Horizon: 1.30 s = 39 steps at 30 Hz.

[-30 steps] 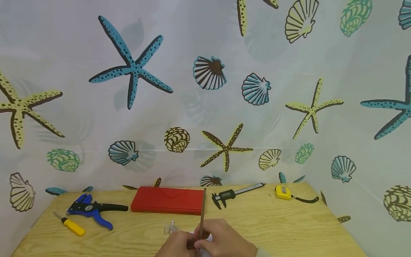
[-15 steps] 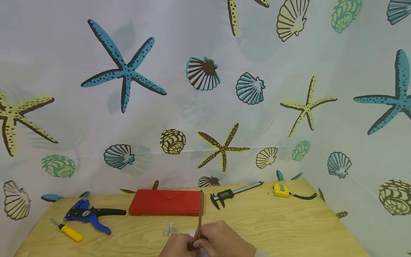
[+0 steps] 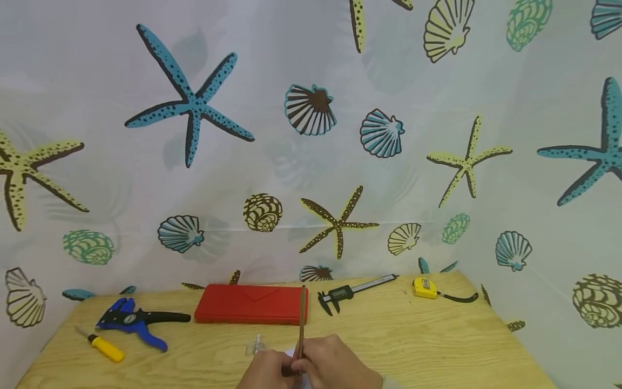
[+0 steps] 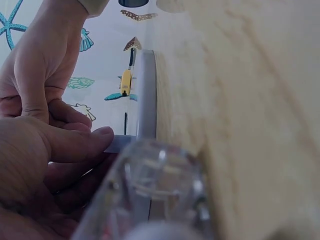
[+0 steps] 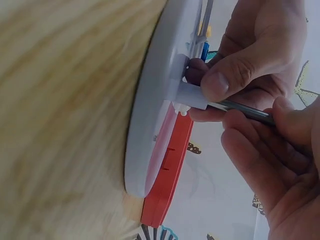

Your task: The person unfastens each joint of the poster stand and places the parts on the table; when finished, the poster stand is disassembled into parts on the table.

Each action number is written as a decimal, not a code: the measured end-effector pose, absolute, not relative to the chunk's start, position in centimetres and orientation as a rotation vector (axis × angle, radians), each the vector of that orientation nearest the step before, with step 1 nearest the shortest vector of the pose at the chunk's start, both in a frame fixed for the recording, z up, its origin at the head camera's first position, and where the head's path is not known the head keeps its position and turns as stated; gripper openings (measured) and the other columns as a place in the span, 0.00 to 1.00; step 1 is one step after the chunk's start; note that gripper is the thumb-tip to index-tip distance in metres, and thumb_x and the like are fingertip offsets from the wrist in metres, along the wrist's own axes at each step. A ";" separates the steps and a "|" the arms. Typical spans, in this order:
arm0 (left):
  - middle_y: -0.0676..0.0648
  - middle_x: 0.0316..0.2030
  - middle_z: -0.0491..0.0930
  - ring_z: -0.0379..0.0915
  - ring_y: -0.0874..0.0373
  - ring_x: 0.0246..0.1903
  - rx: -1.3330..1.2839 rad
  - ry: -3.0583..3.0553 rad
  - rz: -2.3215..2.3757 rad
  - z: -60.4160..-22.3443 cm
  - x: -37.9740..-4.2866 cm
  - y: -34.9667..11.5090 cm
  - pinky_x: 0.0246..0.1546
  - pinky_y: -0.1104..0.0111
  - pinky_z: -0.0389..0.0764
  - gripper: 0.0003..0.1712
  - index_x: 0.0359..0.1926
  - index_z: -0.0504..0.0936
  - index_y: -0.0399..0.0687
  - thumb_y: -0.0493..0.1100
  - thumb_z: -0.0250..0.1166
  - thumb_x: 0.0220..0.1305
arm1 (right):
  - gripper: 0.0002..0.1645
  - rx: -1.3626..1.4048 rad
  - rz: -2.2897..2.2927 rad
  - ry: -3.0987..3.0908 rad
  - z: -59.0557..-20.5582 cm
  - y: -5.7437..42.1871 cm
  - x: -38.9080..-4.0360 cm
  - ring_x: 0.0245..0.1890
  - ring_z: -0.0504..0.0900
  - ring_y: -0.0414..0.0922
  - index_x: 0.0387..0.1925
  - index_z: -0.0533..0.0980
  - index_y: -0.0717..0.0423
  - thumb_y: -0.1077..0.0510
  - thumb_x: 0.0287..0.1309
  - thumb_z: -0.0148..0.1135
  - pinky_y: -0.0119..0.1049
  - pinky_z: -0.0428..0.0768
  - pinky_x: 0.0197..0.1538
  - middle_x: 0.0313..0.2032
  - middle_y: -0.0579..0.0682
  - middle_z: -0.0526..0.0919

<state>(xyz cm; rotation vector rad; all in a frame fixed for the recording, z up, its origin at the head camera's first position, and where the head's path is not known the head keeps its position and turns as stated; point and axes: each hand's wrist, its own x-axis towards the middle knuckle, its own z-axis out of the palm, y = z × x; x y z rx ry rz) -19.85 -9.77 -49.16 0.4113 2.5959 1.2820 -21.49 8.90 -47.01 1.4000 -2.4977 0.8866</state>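
Observation:
A slim metal rod (image 3: 303, 313) stands nearly upright between my two hands in the head view. Its lower end meets a short white sleeve (image 5: 190, 95) on a round white base (image 5: 142, 150), which lies on the table. My left hand (image 3: 267, 370) pinches the sleeve between thumb and fingers, as the right wrist view shows. Just above it, my right hand (image 3: 335, 363) grips the rod with thumb and fingers. How deep the rod sits in the sleeve is hidden. Beside the base is a clear plastic piece (image 4: 160, 175), close to the left wrist camera.
Behind the hands lies a red case (image 3: 250, 304), with a digital caliper (image 3: 342, 293) and a yellow tape measure (image 3: 424, 288) to its right. A blue wire stripper (image 3: 131, 319) and a yellow-handled screwdriver (image 3: 107, 347) lie at left. A patterned cloth (image 3: 272, 162) hangs behind the table.
The head view has shifted slightly, moving the scene a little left. Both hands keep their hold at the sleeve and rod, with only slight movement; the tools on the table stay put.

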 end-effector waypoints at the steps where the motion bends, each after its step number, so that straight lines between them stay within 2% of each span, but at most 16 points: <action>1: 0.47 0.23 0.88 0.81 0.62 0.25 0.420 2.600 1.283 -49.2 -19.9 -9.8 0.27 0.65 0.82 0.03 0.29 0.90 0.39 0.36 0.74 0.55 | 0.09 1.401 0.891 -2.503 -47.0 8.9 -21.5 0.35 0.80 0.21 0.40 0.83 0.54 0.55 0.70 0.61 0.11 0.74 0.37 0.35 0.43 0.90; 6: 0.47 0.22 0.88 0.82 0.61 0.25 0.417 2.624 1.274 -49.2 -19.8 -9.7 0.27 0.64 0.81 0.03 0.28 0.91 0.41 0.37 0.74 0.55 | 0.09 1.395 0.884 -2.530 -47.2 8.9 -21.5 0.37 0.82 0.22 0.41 0.82 0.53 0.54 0.72 0.58 0.12 0.76 0.39 0.36 0.43 0.90; 18: 0.50 0.22 0.87 0.80 0.63 0.25 0.369 2.653 1.255 -49.1 -19.7 -9.7 0.27 0.64 0.80 0.02 0.27 0.91 0.43 0.37 0.75 0.54 | 0.06 1.355 0.862 -2.565 -47.0 8.7 -21.5 0.36 0.80 0.21 0.40 0.81 0.51 0.55 0.71 0.59 0.11 0.75 0.37 0.35 0.42 0.90; 39: 0.46 0.23 0.88 0.82 0.61 0.25 0.382 2.592 1.277 -49.0 -19.8 -9.8 0.28 0.63 0.83 0.02 0.30 0.91 0.39 0.35 0.74 0.56 | 0.11 1.385 0.870 -2.548 -47.3 8.9 -21.6 0.34 0.78 0.21 0.40 0.81 0.51 0.51 0.73 0.56 0.11 0.74 0.37 0.35 0.41 0.90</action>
